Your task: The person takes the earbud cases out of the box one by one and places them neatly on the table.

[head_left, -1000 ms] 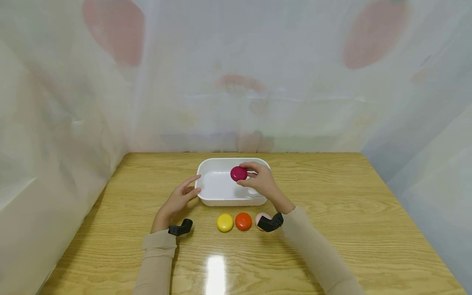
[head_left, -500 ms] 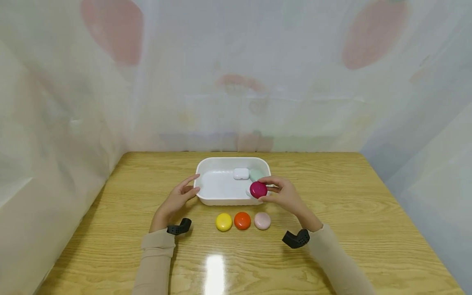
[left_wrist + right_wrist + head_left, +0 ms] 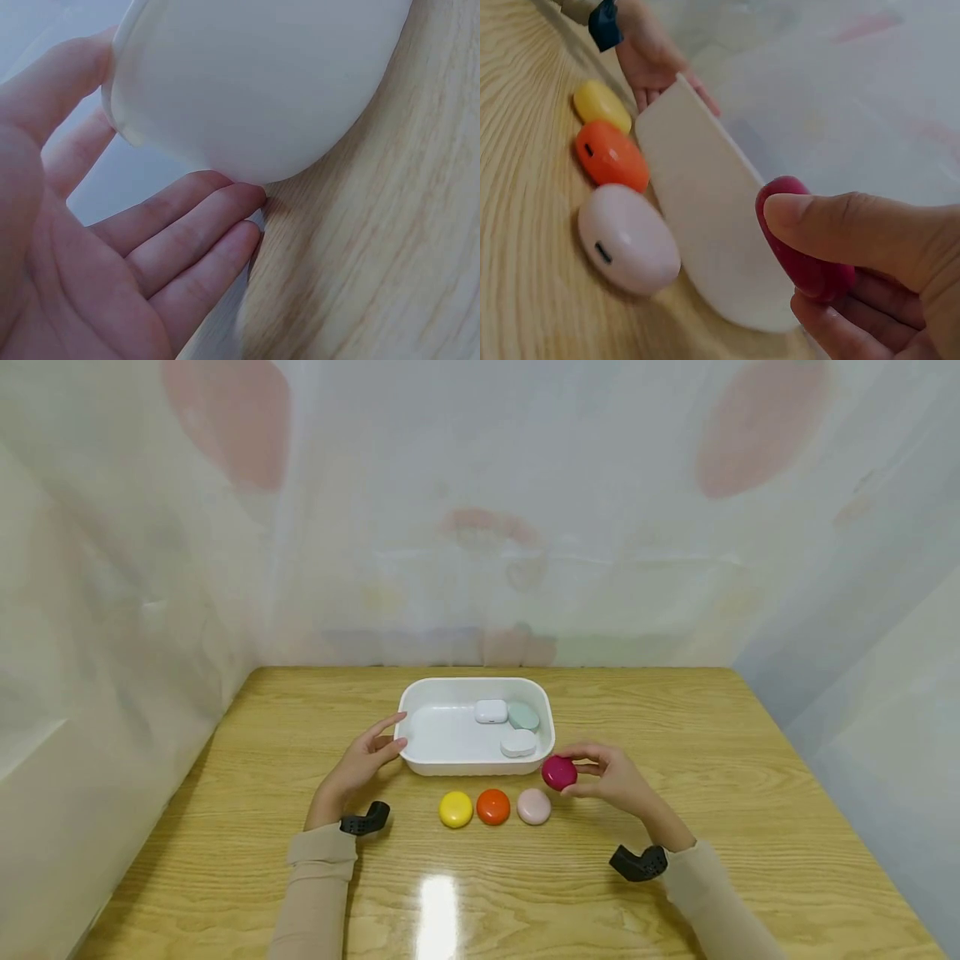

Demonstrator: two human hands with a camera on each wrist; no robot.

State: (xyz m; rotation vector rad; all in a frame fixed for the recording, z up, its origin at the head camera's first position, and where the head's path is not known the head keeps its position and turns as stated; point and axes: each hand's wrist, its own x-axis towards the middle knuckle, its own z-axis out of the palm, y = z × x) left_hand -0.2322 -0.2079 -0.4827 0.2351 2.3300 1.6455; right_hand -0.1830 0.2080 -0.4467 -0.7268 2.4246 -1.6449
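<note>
My right hand [image 3: 615, 781] pinches a round magenta earbud case [image 3: 559, 772] between thumb and fingers, just outside the front right corner of a white plastic tray [image 3: 450, 769]. In the right wrist view the thumb lies across the magenta case [image 3: 810, 262]. My left hand [image 3: 360, 768] touches the tray's left end, thumb and index finger at the rim. The left wrist view has its lower fingers [image 3: 195, 232] nearly straight against the tray's underside edge. Inside the tray's right half are a white rectangular earbud case [image 3: 491, 712], a pale green oval one [image 3: 523, 716] and a white rounded one [image 3: 518, 743].
In front of the tray, yellow [image 3: 455, 809], orange [image 3: 492, 807] and pale pink [image 3: 534, 807] round cases stand in a row on the wooden table [image 3: 675, 735]. Small port slots show on the orange and pink ones. A pale printed curtain [image 3: 480, 593] hangs behind the table.
My right hand has carried the magenta case from over the tray to the right and nearer me, past the front right corner, uncovering the tray's contents. The left hand has stayed at the rim.
</note>
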